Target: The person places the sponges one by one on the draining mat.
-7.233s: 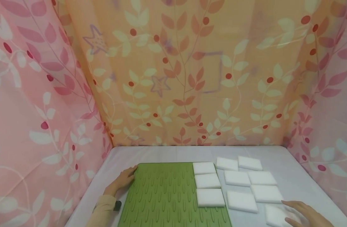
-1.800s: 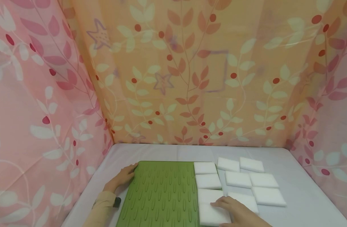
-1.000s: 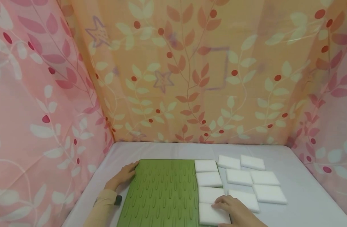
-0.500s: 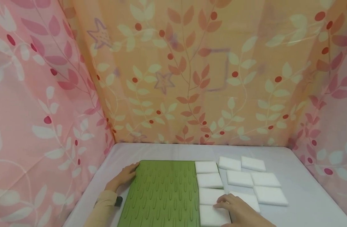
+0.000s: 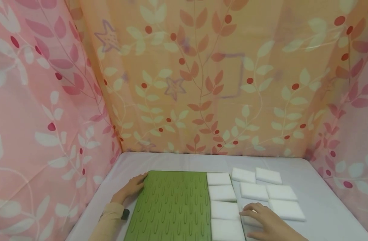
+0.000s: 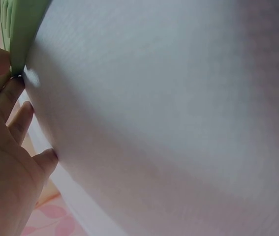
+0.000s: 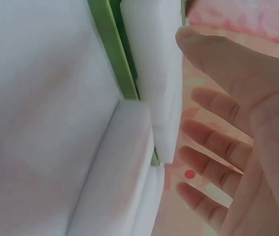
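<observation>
A green textured mat lies on the white-covered table. My left hand rests at its far left corner; in the left wrist view, fingertips touch the mat edge and the white cover. Several white sponge-like blocks line the mat's right side, the nearest one flat at the bottom of the row. Just right of that row, my right hand hovers above a white block that it partly hides. The right wrist view shows thumb and fingers spread, holding nothing, beside the white blocks.
More loose white blocks lie on the table to the right of the mat. Floral cloth walls the table in at the back, with pink cloth on the left and right.
The right hand brought a block from the lower right to the mat's row, pressed there, then let go and moved right over another block. The left hand stays at the corner.
</observation>
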`<state>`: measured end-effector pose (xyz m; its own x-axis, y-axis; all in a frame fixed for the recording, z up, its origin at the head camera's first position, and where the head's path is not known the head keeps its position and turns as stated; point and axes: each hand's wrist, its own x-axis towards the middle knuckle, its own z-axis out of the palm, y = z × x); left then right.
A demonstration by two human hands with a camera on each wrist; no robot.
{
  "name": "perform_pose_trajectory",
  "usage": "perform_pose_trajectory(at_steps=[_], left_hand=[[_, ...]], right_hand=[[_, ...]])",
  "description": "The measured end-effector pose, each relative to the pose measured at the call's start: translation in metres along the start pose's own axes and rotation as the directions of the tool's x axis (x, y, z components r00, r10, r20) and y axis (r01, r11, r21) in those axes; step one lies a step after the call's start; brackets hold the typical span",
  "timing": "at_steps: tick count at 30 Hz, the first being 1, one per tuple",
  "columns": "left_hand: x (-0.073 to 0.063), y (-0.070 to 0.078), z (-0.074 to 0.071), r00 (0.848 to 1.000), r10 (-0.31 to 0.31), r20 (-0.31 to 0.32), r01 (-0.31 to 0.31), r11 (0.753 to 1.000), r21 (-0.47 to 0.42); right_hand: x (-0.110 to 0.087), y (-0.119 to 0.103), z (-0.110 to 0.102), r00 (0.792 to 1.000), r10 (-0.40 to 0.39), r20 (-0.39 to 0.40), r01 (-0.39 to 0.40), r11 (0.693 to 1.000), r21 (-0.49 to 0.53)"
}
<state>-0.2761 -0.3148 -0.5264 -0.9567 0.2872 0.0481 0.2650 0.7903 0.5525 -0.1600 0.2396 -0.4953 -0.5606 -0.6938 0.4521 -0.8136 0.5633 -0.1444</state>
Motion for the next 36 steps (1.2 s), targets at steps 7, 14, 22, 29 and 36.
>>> perform_pose_trajectory(at_steps=[7,14,22,29,36], left_hand=[[-0.001,0.001,-0.001,1.0,0.014,-0.006,-0.014,1.0,0.018],[-0.003,0.0,-0.002,1.0,0.012,-0.003,-0.012,1.0,0.021],[-0.001,0.002,-0.003,1.0,0.025,0.009,-0.026,1.0,0.001],[0.0,0.004,-0.004,0.998,0.056,-0.011,-0.056,0.998,0.027],[-0.002,0.002,-0.003,0.998,0.055,-0.003,-0.055,0.998,0.031]], right_hand=[[-0.012,0.011,-0.007,0.999,0.005,-0.053,-0.008,0.998,-0.065],[-0.025,0.024,-0.014,0.996,0.033,-0.081,-0.045,0.988,-0.149],[-0.042,0.038,-0.027,0.988,0.105,-0.117,-0.128,0.97,-0.207],[-0.054,0.047,-0.038,0.98,0.15,-0.129,-0.176,0.958,-0.224],[-0.066,0.058,-0.044,0.978,0.157,-0.133,-0.182,0.963,-0.2]])
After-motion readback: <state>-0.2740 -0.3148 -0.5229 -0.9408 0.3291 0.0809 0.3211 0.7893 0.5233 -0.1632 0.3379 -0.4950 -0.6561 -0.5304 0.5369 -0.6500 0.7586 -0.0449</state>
